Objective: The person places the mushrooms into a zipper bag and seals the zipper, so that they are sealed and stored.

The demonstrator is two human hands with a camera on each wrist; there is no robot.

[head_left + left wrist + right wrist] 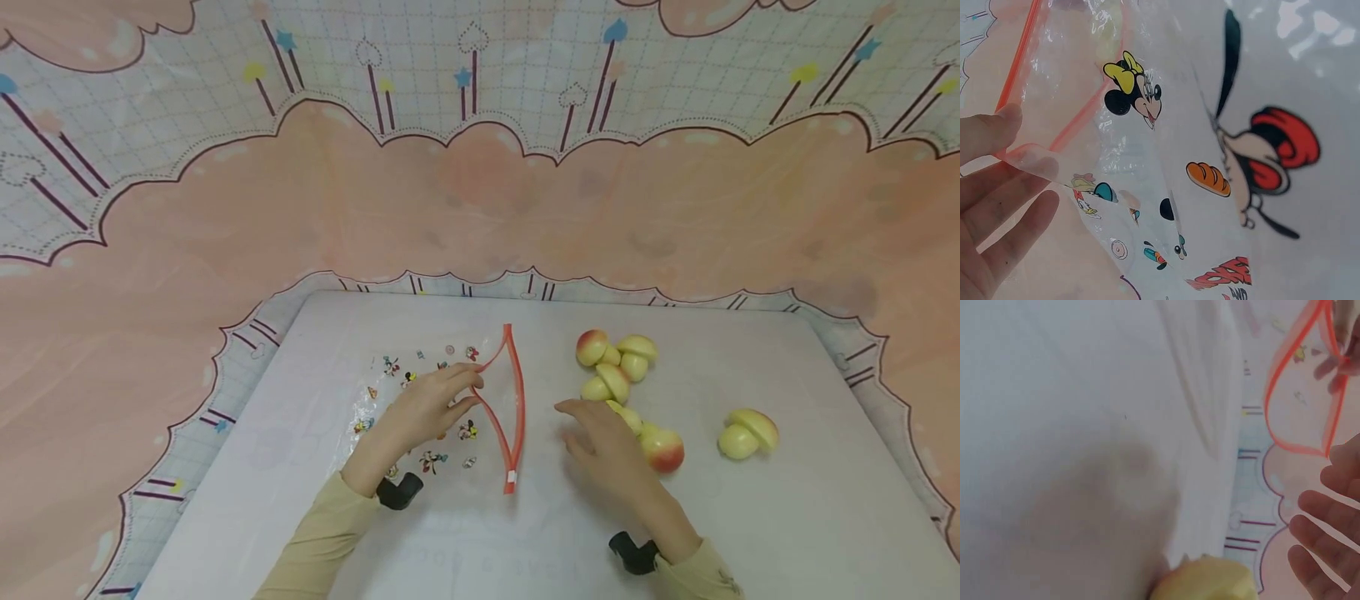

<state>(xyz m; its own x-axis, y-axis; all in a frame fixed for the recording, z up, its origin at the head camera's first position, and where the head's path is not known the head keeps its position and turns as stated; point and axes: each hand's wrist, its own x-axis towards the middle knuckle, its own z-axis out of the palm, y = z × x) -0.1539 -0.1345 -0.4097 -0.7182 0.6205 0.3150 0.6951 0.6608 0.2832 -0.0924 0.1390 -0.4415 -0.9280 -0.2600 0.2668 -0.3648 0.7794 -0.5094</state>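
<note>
L hand (420, 412) pinches zip bag (450, 408) rim; R hand (603, 446) prob. idle

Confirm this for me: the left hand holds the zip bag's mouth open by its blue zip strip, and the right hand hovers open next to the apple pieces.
Not quite: the zip strip is red, not blue, as the head view shows. The rest stands: the left hand pinches the bag's mouth open, and the right hand hovers open beside the apple pieces.
</note>
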